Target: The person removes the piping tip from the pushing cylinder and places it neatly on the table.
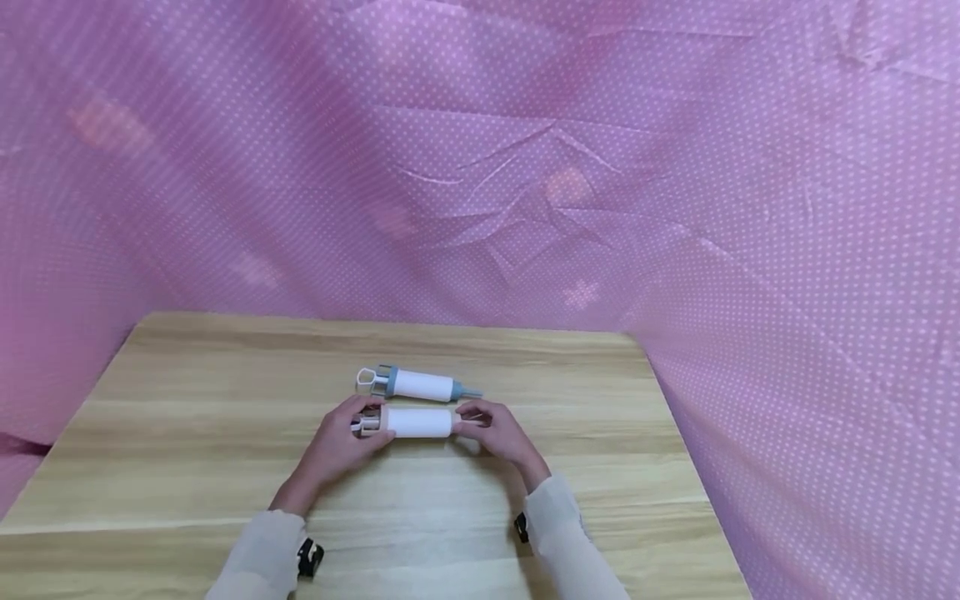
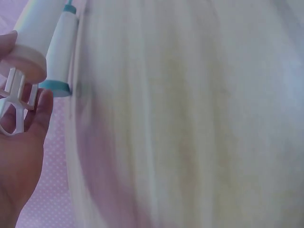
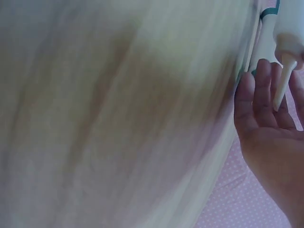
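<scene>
Fingers on both sides are loaded: left fingers (image 1: 381, 438) curl round the collar end of the beige-ended syringe (image 1: 420, 422), thumb at its 6 o'clock side; right fingers (image 1: 483, 407) pinch the nozzle end. Barrel sits between them: 3 o'clock of the left, 9 o'clock of the right. Long axis runs 9-to-3, in line with the gap between my hands. Plunger handle (image 2: 18, 97) is in the left grip; nozzle (image 3: 283, 83) points to 3 o'clock, into my right palm. Neither hand is nearer, one per end. Can't tell if the barrel touches the counter (image 1: 225, 417). Teal-ended syringe (image 1: 423, 385) lies just beside it at 12 o'clock, near-parallel, nozzle also toward 3.
</scene>
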